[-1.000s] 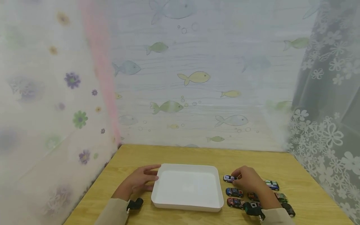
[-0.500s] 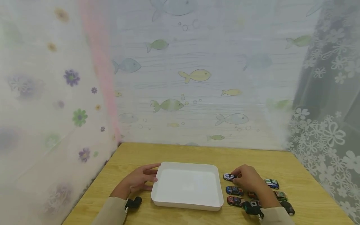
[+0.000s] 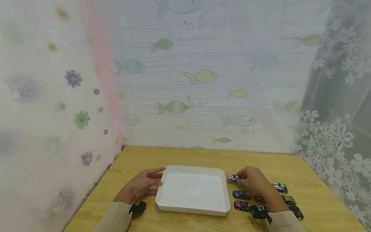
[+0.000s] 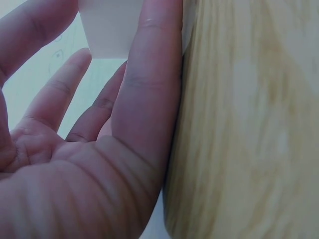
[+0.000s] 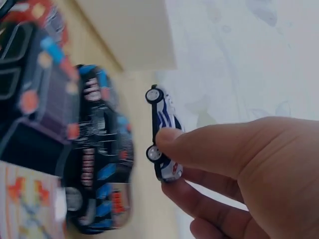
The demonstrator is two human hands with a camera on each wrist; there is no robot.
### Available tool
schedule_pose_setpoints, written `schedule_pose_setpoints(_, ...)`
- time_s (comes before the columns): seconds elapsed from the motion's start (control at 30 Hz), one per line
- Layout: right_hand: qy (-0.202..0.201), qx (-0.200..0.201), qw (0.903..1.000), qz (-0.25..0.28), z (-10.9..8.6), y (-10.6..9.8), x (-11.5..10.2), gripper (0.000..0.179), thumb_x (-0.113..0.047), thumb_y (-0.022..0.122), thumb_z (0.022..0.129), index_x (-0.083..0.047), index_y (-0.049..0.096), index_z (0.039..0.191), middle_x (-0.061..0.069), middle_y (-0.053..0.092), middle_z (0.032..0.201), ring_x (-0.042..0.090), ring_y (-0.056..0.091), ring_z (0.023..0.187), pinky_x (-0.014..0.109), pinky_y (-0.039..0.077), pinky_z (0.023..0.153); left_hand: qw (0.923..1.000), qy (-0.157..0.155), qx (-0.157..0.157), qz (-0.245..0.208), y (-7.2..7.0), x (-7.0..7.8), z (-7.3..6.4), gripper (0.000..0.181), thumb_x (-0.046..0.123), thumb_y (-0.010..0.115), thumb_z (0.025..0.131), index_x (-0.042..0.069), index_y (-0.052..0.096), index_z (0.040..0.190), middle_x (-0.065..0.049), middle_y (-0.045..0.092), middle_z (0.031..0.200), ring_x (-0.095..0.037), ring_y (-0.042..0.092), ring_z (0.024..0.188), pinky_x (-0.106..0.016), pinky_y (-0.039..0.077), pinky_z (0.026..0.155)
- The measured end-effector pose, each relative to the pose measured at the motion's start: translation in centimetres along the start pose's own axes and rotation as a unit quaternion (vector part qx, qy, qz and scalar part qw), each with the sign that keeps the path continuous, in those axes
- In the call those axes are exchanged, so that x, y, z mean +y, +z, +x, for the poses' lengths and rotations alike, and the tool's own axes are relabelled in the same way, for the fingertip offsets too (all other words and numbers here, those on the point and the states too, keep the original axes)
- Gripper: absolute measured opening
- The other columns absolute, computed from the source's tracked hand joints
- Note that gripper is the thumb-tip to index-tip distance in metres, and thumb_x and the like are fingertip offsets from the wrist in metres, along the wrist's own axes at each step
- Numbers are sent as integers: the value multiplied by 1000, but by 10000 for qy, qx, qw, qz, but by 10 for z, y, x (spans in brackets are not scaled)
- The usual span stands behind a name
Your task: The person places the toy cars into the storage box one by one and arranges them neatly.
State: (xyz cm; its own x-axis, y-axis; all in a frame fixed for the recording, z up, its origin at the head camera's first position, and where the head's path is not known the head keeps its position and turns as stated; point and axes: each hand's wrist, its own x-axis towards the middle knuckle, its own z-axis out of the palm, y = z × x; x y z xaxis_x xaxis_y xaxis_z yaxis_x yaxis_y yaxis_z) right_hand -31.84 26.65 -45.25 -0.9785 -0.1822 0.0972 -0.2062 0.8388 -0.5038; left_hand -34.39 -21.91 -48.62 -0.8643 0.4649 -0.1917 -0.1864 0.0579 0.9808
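My right hand pinches a small white and dark-blue toy car between thumb and fingers, just off the right side of a white tray. In the right wrist view the car's wheels stand apart from the table surface. My left hand rests at the tray's left edge, fingers spread and fairly straight, fingertips at the rim. The left wrist view shows the side of that hand along the wooden table, with a tray wall beyond the fingers. Nothing lies in the tray.
Several toy cars stand right of the tray: a blue one, a red one, a white-green-blue one, a green one and a black one. Others are partly hidden under my right wrist. Patterned curtains border the wooden table.
The right hand has lifted the white and blue car slightly and shifted it a little left towards the tray. The left hand stays at the tray's edge.
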Motion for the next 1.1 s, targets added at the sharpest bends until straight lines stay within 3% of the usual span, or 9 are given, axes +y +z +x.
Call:
schedule_pose_setpoints(0.33,-353,201,9991,79,2,-11,-14,22,-17,80,91,-15,79,113,3,74,112,24,70,101,48,61,84,10000,-13,24,-3,-3,-3,2,85,13,80,90,17,36,163,-26,36,163,-30,62,127,-55,59,94)
schedule_pose_setpoints(0.57,-566,197,9981,119,14,-12,-36,19,-14,81,89,-14,80,108,1,75,105,19,70,94,41,61,78,10000,12,-2,-7,-2,-3,1,83,14,80,91,17,37,162,-25,35,164,-30,62,128,-54,59,95)
schedule_pose_setpoints(0.77,-708,89,9972,204,25,-5,-53,15,-12,82,88,-15,81,104,-4,75,99,12,67,88,36,57,76,10000,51,-31,-20,-1,-3,1,82,13,78,92,17,36,162,-26,35,164,-31,62,128,-54,59,95)
schedule_pose_setpoints(1.1,-599,-100,9975,372,41,14,-75,18,-12,84,87,-17,82,103,-7,74,96,8,66,85,32,58,75,10000,14,42,-32,-1,-2,0,80,11,77,93,17,37,162,-25,35,163,-30,63,126,-54,60,94)
